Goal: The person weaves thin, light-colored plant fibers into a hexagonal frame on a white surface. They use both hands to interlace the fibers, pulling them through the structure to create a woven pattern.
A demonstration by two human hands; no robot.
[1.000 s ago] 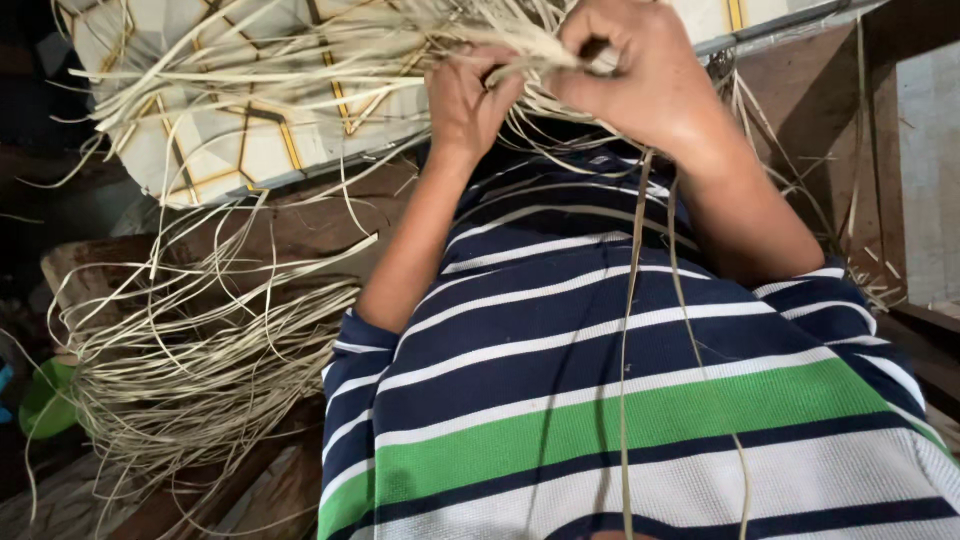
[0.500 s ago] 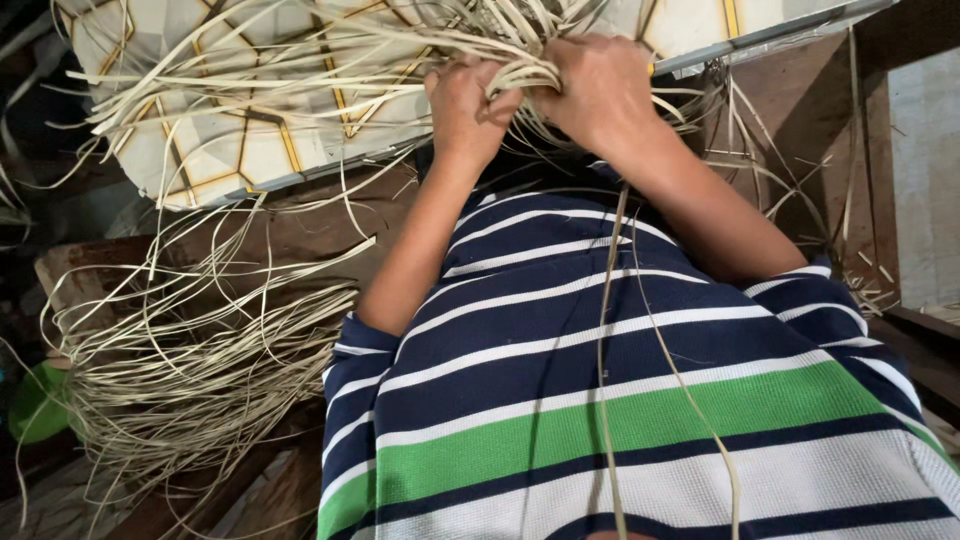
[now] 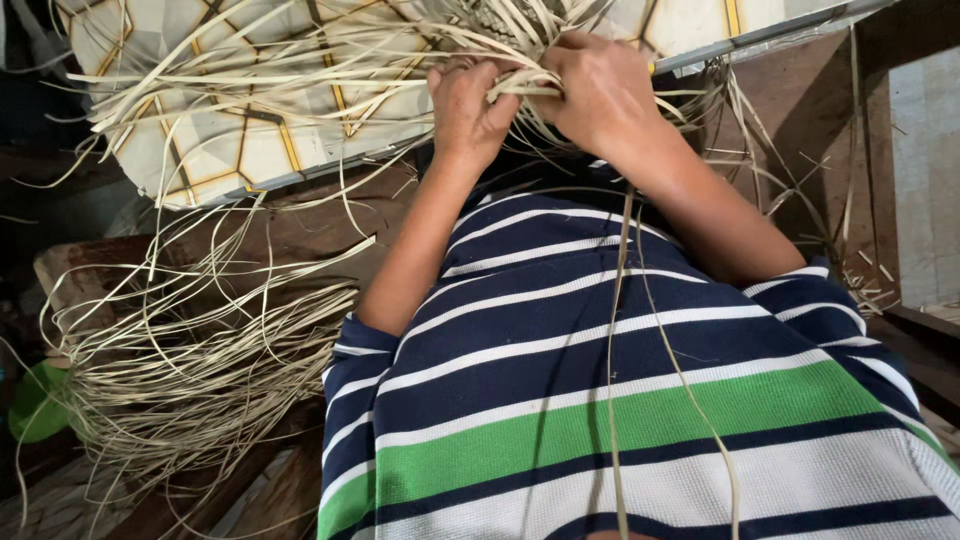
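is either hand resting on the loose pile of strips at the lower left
No, both the left hand and right hand grip strips up at the top, away from that pile.

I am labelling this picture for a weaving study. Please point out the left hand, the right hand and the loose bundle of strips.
left hand point(image 3: 470, 110), head view, back of the hand.
right hand point(image 3: 600, 95), head view, back of the hand.
loose bundle of strips point(image 3: 200, 390), head view, middle of the pale heap.

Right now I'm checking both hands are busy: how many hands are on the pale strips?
2. The left hand and the right hand sit side by side, both gripping the pale strips at the top centre; no other hands show.
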